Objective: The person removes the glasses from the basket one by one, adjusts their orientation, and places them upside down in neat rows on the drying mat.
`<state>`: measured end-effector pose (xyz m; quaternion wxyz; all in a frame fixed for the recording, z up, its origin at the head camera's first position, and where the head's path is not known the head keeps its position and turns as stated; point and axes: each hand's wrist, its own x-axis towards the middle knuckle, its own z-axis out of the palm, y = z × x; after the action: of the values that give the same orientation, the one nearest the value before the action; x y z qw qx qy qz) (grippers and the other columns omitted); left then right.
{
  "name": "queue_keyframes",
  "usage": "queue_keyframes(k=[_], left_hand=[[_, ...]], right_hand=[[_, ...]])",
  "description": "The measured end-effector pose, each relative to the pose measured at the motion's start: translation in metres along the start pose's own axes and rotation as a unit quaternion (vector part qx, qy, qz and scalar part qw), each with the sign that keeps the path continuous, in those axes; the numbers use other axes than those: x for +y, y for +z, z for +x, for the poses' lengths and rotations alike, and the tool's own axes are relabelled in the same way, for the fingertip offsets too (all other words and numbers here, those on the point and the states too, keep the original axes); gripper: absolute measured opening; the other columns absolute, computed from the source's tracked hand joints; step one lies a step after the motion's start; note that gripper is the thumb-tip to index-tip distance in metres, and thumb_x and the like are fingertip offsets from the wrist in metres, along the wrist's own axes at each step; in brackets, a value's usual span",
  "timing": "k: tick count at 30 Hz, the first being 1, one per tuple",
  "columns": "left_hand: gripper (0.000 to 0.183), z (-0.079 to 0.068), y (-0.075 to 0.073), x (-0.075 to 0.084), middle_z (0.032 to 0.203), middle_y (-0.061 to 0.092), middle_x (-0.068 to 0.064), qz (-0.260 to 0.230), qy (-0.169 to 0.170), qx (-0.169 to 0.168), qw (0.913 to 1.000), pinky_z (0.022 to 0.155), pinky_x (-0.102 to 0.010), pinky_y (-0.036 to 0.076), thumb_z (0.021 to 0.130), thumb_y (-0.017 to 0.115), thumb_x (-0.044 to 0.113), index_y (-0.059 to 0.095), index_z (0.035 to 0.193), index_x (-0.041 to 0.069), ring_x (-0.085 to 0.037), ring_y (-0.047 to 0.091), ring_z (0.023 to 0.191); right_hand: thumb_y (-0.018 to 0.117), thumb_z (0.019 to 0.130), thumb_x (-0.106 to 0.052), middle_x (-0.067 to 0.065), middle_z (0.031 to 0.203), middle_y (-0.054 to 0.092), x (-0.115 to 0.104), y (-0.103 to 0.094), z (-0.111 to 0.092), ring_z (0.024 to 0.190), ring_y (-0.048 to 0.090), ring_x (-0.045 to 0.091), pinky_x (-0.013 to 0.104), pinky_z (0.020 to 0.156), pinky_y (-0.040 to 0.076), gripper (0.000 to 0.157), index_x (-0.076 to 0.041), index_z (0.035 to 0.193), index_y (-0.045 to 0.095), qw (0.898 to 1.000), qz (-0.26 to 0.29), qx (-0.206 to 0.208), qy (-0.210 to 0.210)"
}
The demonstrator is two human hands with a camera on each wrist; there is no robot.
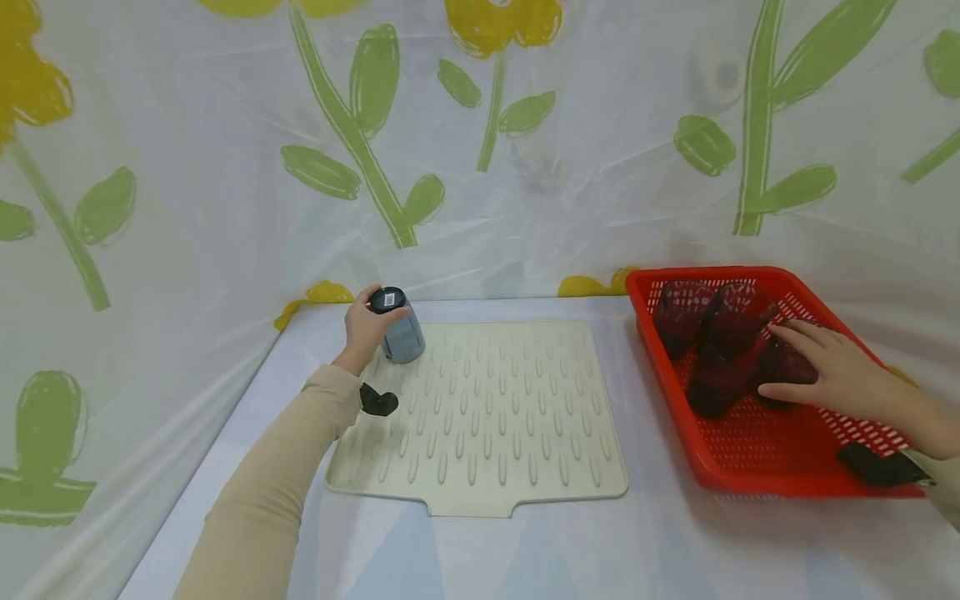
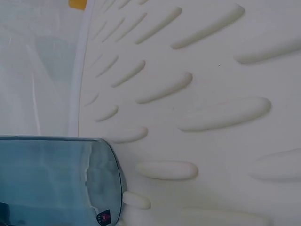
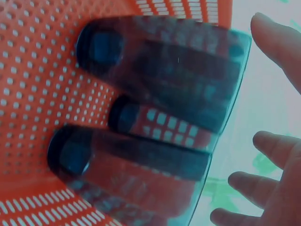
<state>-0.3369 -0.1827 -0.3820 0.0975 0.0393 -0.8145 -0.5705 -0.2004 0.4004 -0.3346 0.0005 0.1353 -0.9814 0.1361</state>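
Note:
My left hand [image 1: 365,332] grips a translucent blue drinking glass [image 1: 406,340] near its base. The glass is upside down at the back left corner of a cream draining mat [image 1: 471,498], and its label faces up. In the left wrist view the rim end of the glass [image 2: 106,174] is right at the mat's ridges. On the right, my right hand [image 1: 843,375] reaches over a red plastic basket [image 1: 693,446] with fingers spread. Several dark translucent glasses [image 1: 678,315] lie inside. The right wrist view shows the fingers [image 3: 268,188] beside the rims of these glasses [image 3: 164,70].
A white tablecloth [image 1: 660,542] with pale blue triangles lies under the mat and basket. Behind the table hangs a white curtain [image 1: 600,200] printed with yellow flowers and green leaves. Dark straps [image 1: 378,402] are at both wrists.

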Motion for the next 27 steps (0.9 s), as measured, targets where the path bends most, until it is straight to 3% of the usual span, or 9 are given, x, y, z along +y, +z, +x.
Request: queue_keyframes(k=[6, 19, 27], left_hand=[[0.074, -0.001, 0.002, 0.003, 0.140, 0.035, -0.017, -0.019, -0.011, -0.013, 0.9997, 0.101, -0.041, 0.035, 0.081, 0.070, 0.020, 0.029, 0.142, 0.008, -0.031, 0.039, 0.123], [0.073, 0.000, -0.003, 0.011, 0.144, 0.027, -0.016, -0.058, -0.054, -0.050, 0.9956, 0.106, -0.037, 0.029, 0.087, 0.062, 0.023, 0.019, 0.145, 0.008, -0.028, 0.033, 0.127], [0.073, -0.003, -0.006, 0.012, 0.149, 0.019, -0.013, -0.071, -0.062, -0.050, 0.9943, 0.108, -0.041, 0.025, 0.088, 0.060, 0.019, 0.018, 0.146, 0.010, -0.030, 0.029, 0.132]], right_hand=[[0.075, 0.072, -0.038, 0.041, 0.131, 0.020, 0.013, -0.009, 0.007, 0.113, 0.022, 0.058, 0.073, 0.085, 0.024, 0.097, 0.012, 0.136, 0.022, 0.999, -0.005, -0.020, 0.042], [0.074, 0.072, -0.035, 0.043, 0.127, 0.017, 0.029, -0.025, 0.026, 0.107, 0.028, 0.056, 0.071, 0.083, 0.031, 0.103, 0.017, 0.136, 0.012, 0.995, 0.013, -0.073, 0.074], [0.072, 0.075, -0.029, 0.042, 0.124, 0.026, 0.034, -0.025, 0.030, 0.106, 0.033, 0.055, 0.069, 0.082, 0.032, 0.098, 0.017, 0.137, 0.011, 0.995, 0.042, -0.070, 0.057]])
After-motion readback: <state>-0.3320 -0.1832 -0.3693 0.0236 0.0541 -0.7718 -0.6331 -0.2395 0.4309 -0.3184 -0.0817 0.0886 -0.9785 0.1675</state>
